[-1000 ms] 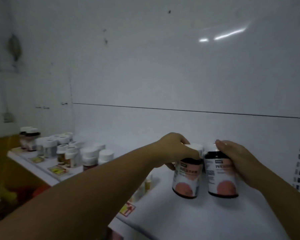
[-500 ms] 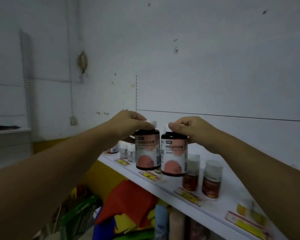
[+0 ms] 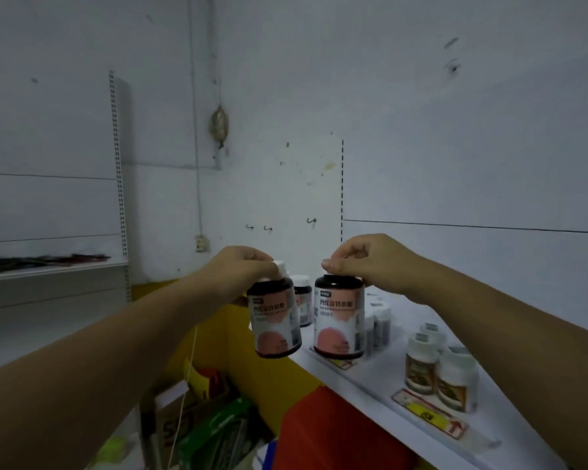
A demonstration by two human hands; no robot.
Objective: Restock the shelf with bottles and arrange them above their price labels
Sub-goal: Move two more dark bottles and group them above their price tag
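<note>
From the head camera, the left hand (image 3: 241, 269) has its fingers curled over the white cap of the left bottle (image 3: 275, 320) and pinches it from above. This dark bottle hangs straight down under the hand, tipped a little. It is in the air, just past the end of the shelf (image 3: 381, 371).

The right hand (image 3: 367, 262) pinches the top of the right bottle (image 3: 339, 320) the same way, with the fingers bent over the cap. That bottle stands up straight under the hand, at the front edge of the shelf and right above a price label (image 3: 341, 363). It is hard to tell if its bottom touches the shelf. The two bottles are near each other but apart.

Behind the left hand's bottle stands another dark bottle (image 3: 302, 303). Past the right hand, further along the shelf, two white bottles (image 3: 421, 364) stand behind a second price label (image 3: 428, 417)
</note>
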